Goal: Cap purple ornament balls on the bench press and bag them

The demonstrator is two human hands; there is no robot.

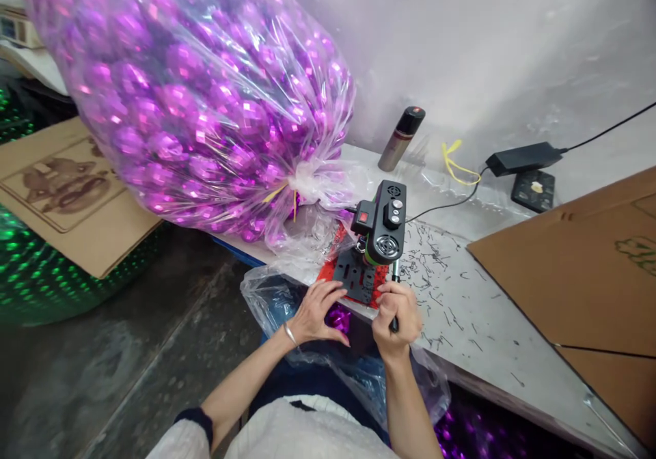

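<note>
A small black bench machine (388, 223) with a red switch, round vents and a slotted base stands on a red mat (328, 268) at the table's front edge. My right hand (398, 315) is wrapped round the black grip of the metal lever (395, 270) on its right side. My left hand (315, 314) is open, thumb spread from the fingers, fingertips by the left front of the base. Below that hand, a shiny purple piece (338, 319) shows at the table edge, beside clear plastic (271, 295) hanging over my lap.
A huge tied clear bag of purple faceted balls (205, 104) fills the left. Behind the machine are a spray can (401, 139), yellow tie (456, 165) and power adapter (525, 158). Small dark bits litter the table (461, 322). Cardboard (579, 261) stands right; another box (66, 192) lies left.
</note>
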